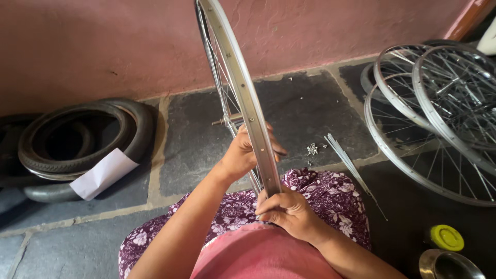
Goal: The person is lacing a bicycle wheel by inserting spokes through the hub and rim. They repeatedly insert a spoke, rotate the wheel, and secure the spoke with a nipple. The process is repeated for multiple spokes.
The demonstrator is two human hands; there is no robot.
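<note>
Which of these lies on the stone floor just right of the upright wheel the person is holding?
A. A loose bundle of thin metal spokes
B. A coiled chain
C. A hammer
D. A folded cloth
A: a bundle of thin metal spokes lies on the floor beside a small pile of tiny metal parts, just right of the wheel rim that the left hand and right hand grip.

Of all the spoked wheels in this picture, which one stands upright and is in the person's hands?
The silver wheel at the centre: it stands on edge over the lap, left hand and right hand gripping its rim. The other wheels lie stacked flat on the floor at right, untouched.
</note>
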